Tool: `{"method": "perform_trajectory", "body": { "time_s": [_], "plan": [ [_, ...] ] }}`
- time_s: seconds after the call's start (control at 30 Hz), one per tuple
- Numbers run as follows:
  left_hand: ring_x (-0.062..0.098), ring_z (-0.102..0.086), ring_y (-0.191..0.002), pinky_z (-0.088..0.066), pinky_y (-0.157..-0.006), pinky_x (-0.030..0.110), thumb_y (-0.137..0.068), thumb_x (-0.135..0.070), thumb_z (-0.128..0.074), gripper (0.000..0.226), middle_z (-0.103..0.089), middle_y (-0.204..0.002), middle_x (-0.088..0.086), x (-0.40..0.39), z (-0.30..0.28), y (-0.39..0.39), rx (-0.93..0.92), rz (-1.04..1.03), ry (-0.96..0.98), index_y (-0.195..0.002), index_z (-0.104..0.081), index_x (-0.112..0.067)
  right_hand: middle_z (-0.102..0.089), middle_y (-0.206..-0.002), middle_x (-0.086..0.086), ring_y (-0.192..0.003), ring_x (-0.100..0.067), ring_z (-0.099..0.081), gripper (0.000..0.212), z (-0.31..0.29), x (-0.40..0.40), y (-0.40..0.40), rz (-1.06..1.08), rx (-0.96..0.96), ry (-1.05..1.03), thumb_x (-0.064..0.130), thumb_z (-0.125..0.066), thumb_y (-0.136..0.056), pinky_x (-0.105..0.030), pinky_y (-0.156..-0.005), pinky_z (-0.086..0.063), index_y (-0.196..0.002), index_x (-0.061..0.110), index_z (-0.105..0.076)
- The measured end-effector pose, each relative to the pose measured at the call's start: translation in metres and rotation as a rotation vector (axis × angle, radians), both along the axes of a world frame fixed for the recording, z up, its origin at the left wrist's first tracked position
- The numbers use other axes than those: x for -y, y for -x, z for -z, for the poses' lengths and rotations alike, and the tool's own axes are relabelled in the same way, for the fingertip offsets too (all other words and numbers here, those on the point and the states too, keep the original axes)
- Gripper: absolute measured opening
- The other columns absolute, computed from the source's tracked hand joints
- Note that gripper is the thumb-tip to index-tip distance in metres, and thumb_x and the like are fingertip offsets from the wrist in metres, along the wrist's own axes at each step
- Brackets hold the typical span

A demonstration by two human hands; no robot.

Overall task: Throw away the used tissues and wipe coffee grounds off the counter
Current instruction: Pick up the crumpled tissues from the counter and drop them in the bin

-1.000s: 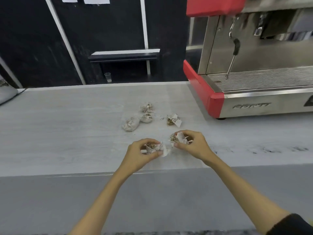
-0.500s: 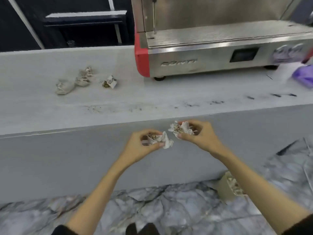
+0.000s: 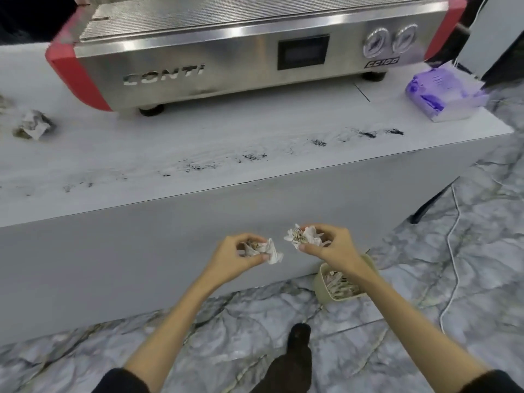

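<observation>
Tissues heading for the bin!
Left hand (image 3: 238, 255) and right hand (image 3: 329, 248) each pinch a crumpled tissue; next, drop both into the floor bin (image 3: 321, 285).

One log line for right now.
left hand: tissue | right hand: tissue | bin: below right | grounds: unwiped

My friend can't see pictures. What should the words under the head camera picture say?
Two bare hands each pinch a crumpled, stained tissue, the left hand and the right hand, in front of a grey counter, above a small bin of used tissues on the marble floor. Dark coffee grounds streak the counter before a steel and red espresso machine, and another used tissue lies at the left.
</observation>
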State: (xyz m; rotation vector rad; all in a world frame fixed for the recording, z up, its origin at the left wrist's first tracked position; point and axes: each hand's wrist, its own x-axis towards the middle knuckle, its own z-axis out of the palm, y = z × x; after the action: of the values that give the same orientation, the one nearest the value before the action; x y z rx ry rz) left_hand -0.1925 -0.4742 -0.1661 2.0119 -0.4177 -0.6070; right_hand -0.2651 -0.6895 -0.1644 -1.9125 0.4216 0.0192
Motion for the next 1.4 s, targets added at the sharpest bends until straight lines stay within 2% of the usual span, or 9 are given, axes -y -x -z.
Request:
{"method": "perform_trajectory", "body": {
  "time_s": [0.23,0.4,0.53,0.8,0.9,1.07,1.13,1.27,1.4],
  "plan": [
    [0.015,-0.063,-0.087,-0.05,-0.084,0.033,-0.068,-0.026,-0.078,0.027,-0.067,-0.089,-0.014,0.102,0.026,-0.014,-0.069,0.034,-0.019,-0.079,-0.062,-0.045,-0.068,-0.096,-0.008,-0.086,-0.031,-0.06,0.031,0.029,0.091,-0.015,0.001,-0.122,-0.001,0.02,-0.08,-0.067,-0.035,-0.071,-0.048,-0.096,0.02,-0.069],
    [0.02,-0.062,-0.091,-0.049,-0.085,0.035,-0.069,-0.025,-0.077,0.025,-0.067,-0.092,-0.006,0.155,0.04,-0.008,-0.12,0.034,-0.067,-0.084,-0.064,-0.039,-0.061,-0.094,-0.006,-0.079,-0.018,-0.053,0.039,0.042,0.134,-0.016,0.028,-0.216,-0.037,0.017,-0.079,-0.069,-0.024,-0.064,-0.044,-0.104,0.009,-0.066],
    [0.011,-0.059,-0.084,-0.047,-0.082,0.028,-0.07,-0.023,-0.077,0.025,-0.066,-0.093,-0.007,0.188,0.046,-0.001,-0.145,-0.03,-0.074,-0.092,-0.067,-0.027,-0.06,-0.084,-0.001,-0.068,-0.01,-0.052,0.024,0.049,0.169,-0.011,-0.001,-0.24,-0.091,0.012,-0.077,-0.07,-0.005,-0.047,-0.041,-0.091,0.015,-0.066],
    [0.016,-0.059,-0.088,-0.048,-0.082,0.032,-0.069,-0.022,-0.077,0.026,-0.066,-0.096,-0.001,0.257,0.101,0.039,-0.143,-0.134,-0.13,-0.091,-0.065,-0.026,-0.062,-0.081,0.003,-0.064,-0.007,-0.052,0.034,0.103,0.245,0.013,-0.035,-0.266,-0.064,0.016,-0.079,-0.068,-0.003,-0.047,-0.04,-0.099,0.01,-0.066],
    [0.014,-0.059,-0.089,-0.047,-0.081,0.029,-0.07,-0.02,-0.077,0.028,-0.067,-0.099,-0.001,0.277,0.143,0.052,-0.155,-0.149,-0.159,-0.096,-0.067,-0.02,-0.059,-0.076,0.01,-0.068,-0.009,-0.054,0.029,0.142,0.268,0.026,-0.038,-0.259,-0.054,0.011,-0.077,-0.069,-0.005,-0.051,-0.042,-0.096,0.008,-0.067],
    [0.012,-0.057,-0.084,-0.044,-0.069,0.018,-0.07,-0.019,-0.076,0.028,-0.066,-0.093,-0.002,0.299,0.238,0.061,-0.153,-0.162,-0.232,-0.096,-0.067,-0.02,-0.064,-0.085,-0.005,-0.079,-0.017,-0.057,0.031,0.244,0.296,0.032,-0.066,-0.368,0.007,0.01,-0.077,-0.069,-0.01,-0.057,-0.045,-0.096,0.0,-0.066],
    [0.011,-0.055,-0.08,-0.041,-0.06,0.009,-0.071,-0.017,-0.074,0.027,-0.064,-0.093,0.0,0.308,0.288,0.061,-0.156,-0.169,-0.272,-0.098,-0.067,-0.018,-0.07,-0.089,-0.017,-0.085,-0.03,-0.064,0.033,0.303,0.302,0.029,-0.066,-0.4,0.057,0.016,-0.08,-0.065,-0.026,-0.067,-0.052,-0.09,-0.001,-0.068],
    [0.022,-0.061,-0.093,-0.053,-0.077,0.032,-0.073,-0.027,-0.07,0.035,-0.065,-0.108,0.007,0.333,0.392,0.061,-0.148,-0.117,-0.449,-0.106,-0.061,-0.016,-0.069,-0.084,-0.026,-0.084,-0.04,-0.063,0.042,0.416,0.303,0.018,-0.217,-0.475,0.171,0.034,-0.082,-0.058,-0.035,-0.061,-0.047,-0.076,-0.001,-0.066],
    [0.032,-0.054,-0.111,-0.047,-0.082,0.039,-0.08,-0.037,-0.063,0.051,-0.056,-0.122,0.011,0.354,0.455,0.066,-0.141,0.001,-0.616,-0.123,-0.047,-0.016,-0.055,-0.052,-0.002,-0.052,-0.017,-0.05,0.028,0.463,0.296,0.014,-0.252,-0.495,0.306,0.031,-0.081,-0.061,-0.026,-0.047,-0.038,-0.054,0.016,-0.058]
  ]
}}
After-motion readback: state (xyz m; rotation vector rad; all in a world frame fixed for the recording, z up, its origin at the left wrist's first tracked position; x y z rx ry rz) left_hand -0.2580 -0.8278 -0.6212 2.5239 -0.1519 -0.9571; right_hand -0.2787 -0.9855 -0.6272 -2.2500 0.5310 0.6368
